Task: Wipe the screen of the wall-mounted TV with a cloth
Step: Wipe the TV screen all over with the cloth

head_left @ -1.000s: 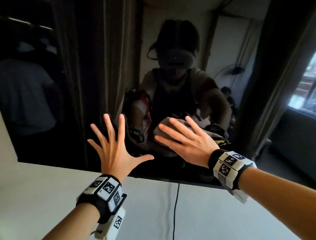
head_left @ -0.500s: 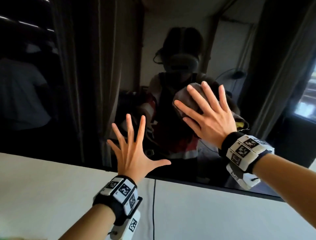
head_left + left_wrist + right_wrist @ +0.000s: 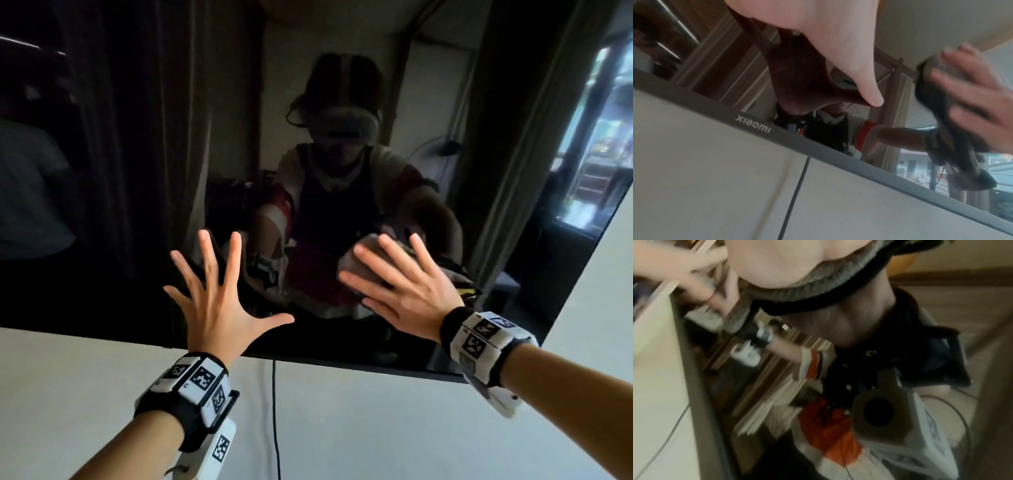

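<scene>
Xiaomi TV screen [image 3: 137,171], wall-mounted: lower area under wipe. Grey cloth [image 3: 368,265]: pinned flat against the glass beneath right hand [image 3: 407,291], fingers straight. Left hand [image 3: 219,301]: splayed on screen, holding nothing, likely bracing.

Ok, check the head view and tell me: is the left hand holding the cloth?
No, the left hand is bare and spread on the screen; the right hand presses the cloth.

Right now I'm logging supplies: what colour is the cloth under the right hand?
Grey, the cloth reads clearest in the right wrist view, pressed under the right hand.
</scene>
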Motion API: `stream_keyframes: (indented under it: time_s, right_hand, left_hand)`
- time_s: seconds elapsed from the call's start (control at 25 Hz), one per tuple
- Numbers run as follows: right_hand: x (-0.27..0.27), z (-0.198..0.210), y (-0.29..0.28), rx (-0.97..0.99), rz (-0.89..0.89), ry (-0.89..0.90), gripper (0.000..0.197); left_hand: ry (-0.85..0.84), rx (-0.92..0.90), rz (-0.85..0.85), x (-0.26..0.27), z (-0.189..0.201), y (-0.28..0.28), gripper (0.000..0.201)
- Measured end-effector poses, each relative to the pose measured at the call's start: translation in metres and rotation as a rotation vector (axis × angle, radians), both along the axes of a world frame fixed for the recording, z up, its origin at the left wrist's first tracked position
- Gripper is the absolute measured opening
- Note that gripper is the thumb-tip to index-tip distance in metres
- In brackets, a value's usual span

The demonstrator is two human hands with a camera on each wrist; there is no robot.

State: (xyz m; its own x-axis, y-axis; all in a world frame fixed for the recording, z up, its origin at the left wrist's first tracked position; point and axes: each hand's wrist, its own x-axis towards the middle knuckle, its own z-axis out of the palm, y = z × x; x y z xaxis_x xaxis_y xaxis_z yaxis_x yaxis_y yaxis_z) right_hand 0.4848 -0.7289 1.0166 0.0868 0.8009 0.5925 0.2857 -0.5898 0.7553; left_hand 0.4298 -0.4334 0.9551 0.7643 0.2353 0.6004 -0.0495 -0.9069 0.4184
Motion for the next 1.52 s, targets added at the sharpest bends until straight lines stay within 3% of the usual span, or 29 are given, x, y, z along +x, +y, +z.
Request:
stream_keyframes:
  time_s: [0.08,0.12,0.2,0.28,0.4,0.48,0.56,0.64,0.68,0.76,0.84,0.96,1.04,1.16,1.32,1.4,1.52]
  right_hand:
    - [0.002,-0.006,-0.013,-0.189,-0.022,0.007,0.060]
    - [0.003,0.009,-0.017,-0.124,-0.017,-0.006,0.058]
    - [0.005,0.038,-0.023,0.188,-0.017,-0.025,0.052]
    - [0.004,0.031,-0.026,0.311,0.002,-0.037,0.052]
    - [0.002,-0.008,-0.030,-0.002,-0.010,0.012,0.057]
    - [0.004,0.007,-0.047,-0.039,-0.018,0.000,0.054]
    - [0.006,0.028,-0.060,0.269,-0.031,-0.025,0.048]
    - [0.003,0.013,-0.063,0.547,-0.017,-0.014,0.046]
    - [0.002,-0.009,-0.060,0.570,-0.017,0.004,0.048]
    - [-0.002,-0.051,-0.055,0.400,-0.035,0.047,0.053]
    - [0.001,-0.053,-0.069,0.303,-0.062,0.025,0.052]
    - [0.006,-0.027,-0.080,0.610,-0.060,-0.005,0.045]
    - [0.005,-0.043,-0.076,0.793,-0.055,0.012,0.043]
    - [0.001,-0.071,-0.064,0.848,-0.074,0.061,0.041]
    - [0.007,-0.030,-0.076,0.987,-0.034,0.004,0.044]
    - [0.010,-0.042,-0.079,1.107,-0.040,-0.007,0.045]
    - [0.006,-0.105,-0.069,1.228,-0.108,0.076,0.048]
  left_hand:
    - [-0.009,0.006,0.016,0.000,-0.001,0.002,0.146]
    - [-0.018,0.002,0.022,0.000,-0.002,0.001,0.147]
    - [-0.045,0.003,0.012,-0.002,-0.002,-0.010,0.148]
    - [-0.087,0.049,-0.028,-0.002,0.004,-0.031,0.143]
    - [-0.139,0.120,-0.045,0.007,0.018,-0.064,0.139]
    - [-0.157,0.125,-0.024,0.013,0.022,-0.075,0.137]
    - [-0.168,0.131,-0.001,0.016,0.021,-0.076,0.136]
    - [-0.173,0.151,0.008,0.015,0.019,-0.076,0.135]
    - [-0.179,0.178,0.003,0.013,0.019,-0.078,0.135]
    - [-0.204,0.276,-0.044,0.009,0.018,-0.089,0.131]
    - [-0.247,0.385,-0.115,0.010,0.017,-0.108,0.130]
    - [-0.277,0.556,-0.197,0.020,0.023,-0.136,0.129]
    - [-0.265,0.623,-0.202,0.025,0.026,-0.146,0.128]
    - [-0.260,0.632,-0.177,0.026,0.026,-0.147,0.126]
    - [-0.275,0.655,-0.157,0.027,0.025,-0.144,0.125]
    - [-0.286,0.660,-0.152,0.028,0.022,-0.147,0.125]
    - [-0.295,0.664,-0.127,0.028,0.025,-0.146,0.124]
